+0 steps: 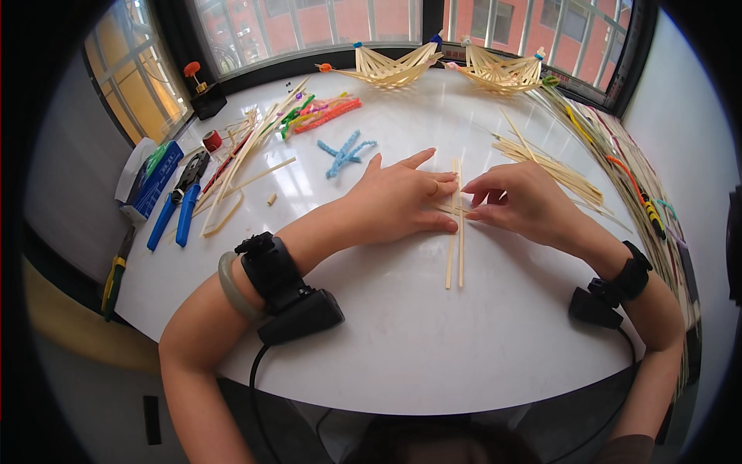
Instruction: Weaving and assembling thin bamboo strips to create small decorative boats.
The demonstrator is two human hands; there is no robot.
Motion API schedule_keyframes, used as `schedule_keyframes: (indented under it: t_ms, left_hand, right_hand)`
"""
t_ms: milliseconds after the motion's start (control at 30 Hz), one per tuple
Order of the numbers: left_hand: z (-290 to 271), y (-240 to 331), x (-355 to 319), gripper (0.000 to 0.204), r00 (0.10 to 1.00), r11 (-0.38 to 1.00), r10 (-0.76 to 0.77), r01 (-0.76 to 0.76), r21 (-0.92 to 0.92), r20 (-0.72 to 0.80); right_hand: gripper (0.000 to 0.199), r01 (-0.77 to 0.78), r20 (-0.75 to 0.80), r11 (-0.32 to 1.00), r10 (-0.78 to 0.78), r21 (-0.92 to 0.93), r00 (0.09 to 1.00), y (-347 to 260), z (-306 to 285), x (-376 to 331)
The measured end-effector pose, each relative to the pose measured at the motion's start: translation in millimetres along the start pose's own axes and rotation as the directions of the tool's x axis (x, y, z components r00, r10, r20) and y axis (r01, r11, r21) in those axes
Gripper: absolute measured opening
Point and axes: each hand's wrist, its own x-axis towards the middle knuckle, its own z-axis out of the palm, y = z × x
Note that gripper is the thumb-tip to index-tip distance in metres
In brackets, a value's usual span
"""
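Two slim pale bamboo strips [461, 259] lie side by side on the white table, pointing away from me. A short crosswise strip [456, 209] meets them between my hands. Stretched out with its fingers apart, my left hand [402, 193] rests flat over the strips' left side and presses them to the table. From the right, my right hand [522, 195] curls in, its thumb and fingertips pinched at the end of the crosswise strip. My fingers partly cover where the strips cross.
A pile of bamboo strips [560, 172] lies right of my hands. Blue fuzzy twisted stems [344, 152], blue-handled pliers [184, 203] and a blue box [154, 178] are to the left. Two woven bamboo pieces [398, 68] stand at the back. Long strips [618, 166] line the right edge.
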Motion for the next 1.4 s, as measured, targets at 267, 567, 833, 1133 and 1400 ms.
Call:
schedule_keyframes:
  t_ms: [267, 567, 833, 1133, 1400]
  left_hand:
    - [3.5, -5.9, -0.8, 0.056, 0.999, 1.000, 0.018, -0.018, -0.005, -0.040]
    - [4.8, -1.0, -1.1, 0.055, 0.999, 1.000, 0.005, -0.006, -0.024, -0.038]
    - [3.7, -0.4, 0.8, 0.056, 0.999, 1.000, -0.004, 0.004, 0.002, -0.043]
    - [5.2, 7.7, -1.6, 0.045, 0.933, 0.987, 0.154, -0.133, 0.087, -0.324]
    - [3.1, 17.3, -6.3, 0.030, 0.887, 0.952, 0.240, -0.135, 0.275, -0.394]
  right_hand:
    - [0.036, 0.106, 0.062, 0.983, -0.097, -0.148, 0.993, -7.3, 5.2, -12.9]
    - [0.047, 0.112, 0.075, 0.977, -0.100, -0.181, 0.992, -5.2, 10.8, -13.8]
    - [0.048, 0.094, 0.118, 0.985, -0.077, -0.146, 0.990, -6.7, 7.2, -11.7]
    - [0.040, 0.154, 0.075, 0.984, -0.147, -0.095, 0.986, -0.3, 10.1, -12.4]
    - [0.042, 0.136, 0.077, 0.987, -0.130, -0.085, 0.988, 2.4, 10.6, -12.8]
